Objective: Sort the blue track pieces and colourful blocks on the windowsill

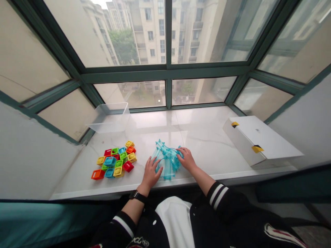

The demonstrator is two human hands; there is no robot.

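Note:
A loose heap of translucent blue plastic pieces (168, 162), long and strip-like, lies on the white sill in front of me. At its left edge rests my left hand (152, 171), fingers spread and curved over the pieces. From the right, my right hand (186, 158) reaches onto the heap with its fingertips on the blue plastic. Whether either hand grips a single piece is hard to make out. Left of my left hand sits a cluster of small square blocks (119, 163) in red, yellow, green, blue and orange, some stacked on others.
A clear plastic bin (111, 119) stands at the back left by the window. On the right is a white box (258, 139) with yellow-and-black tabs. Green window frames (168, 74) enclose the marble-patterned sill (207, 137), whose front edge runs close to my body.

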